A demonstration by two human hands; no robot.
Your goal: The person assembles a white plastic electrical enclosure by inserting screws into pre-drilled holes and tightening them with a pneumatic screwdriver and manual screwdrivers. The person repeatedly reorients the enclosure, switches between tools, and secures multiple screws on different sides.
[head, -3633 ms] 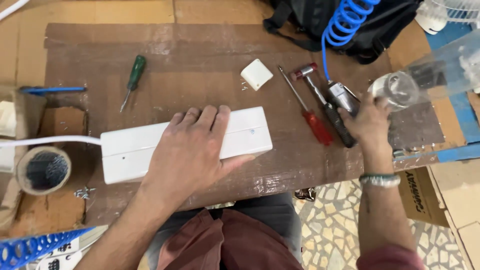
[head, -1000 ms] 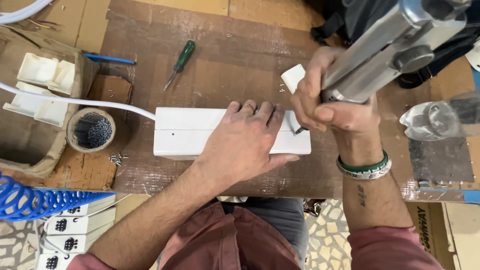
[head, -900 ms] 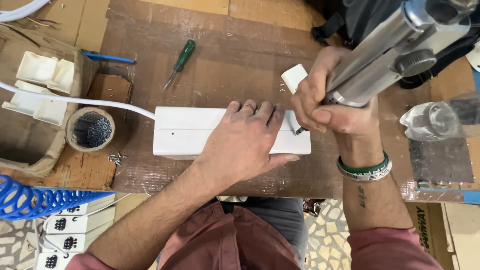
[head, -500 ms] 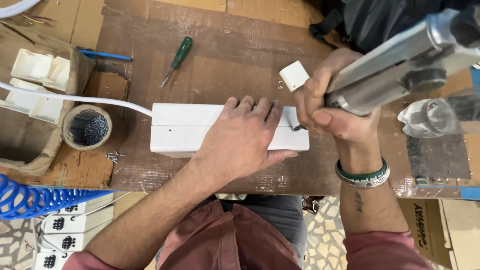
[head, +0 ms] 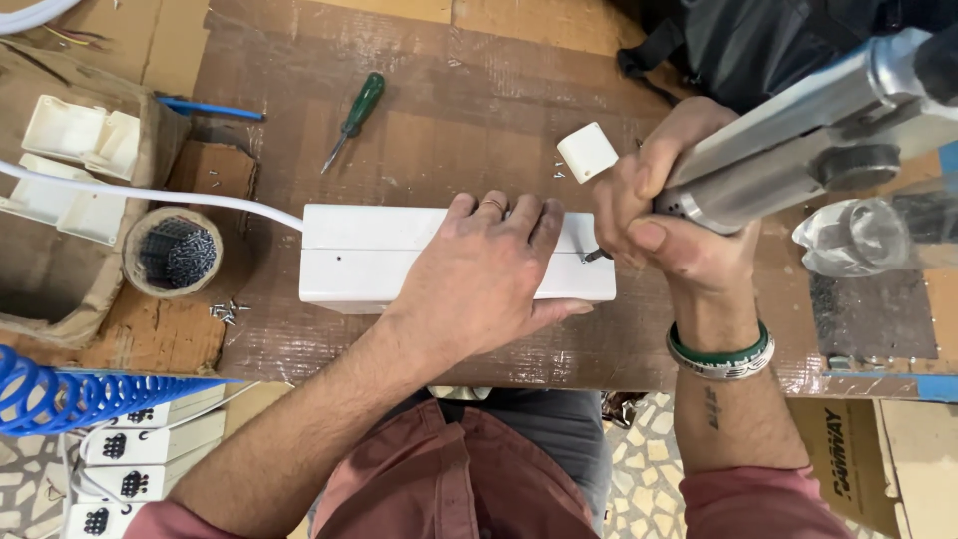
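A long white plastic power strip box (head: 369, 256) lies on the taped cardboard worktop (head: 449, 90), with a white cable (head: 150, 195) leaving its left end. My left hand (head: 484, 274) lies flat on the box's right half, pressing it down. My right hand (head: 669, 215) grips a silver pneumatic screwdriver (head: 798, 140); its tip touches the box's right end by a screw.
A green-handled screwdriver (head: 354, 115) and a small white cap (head: 587, 152) lie behind the box. A tape roll filled with screws (head: 172, 255) sits at left beside a carton of white parts (head: 70, 160). A blue coiled hose (head: 80, 394) and a clear bottle (head: 858, 235) flank the bench.
Since the earliest frame my right hand has picked up the pneumatic screwdriver and brought its tip to the box's right end. Over the last second both hands have stayed nearly still.
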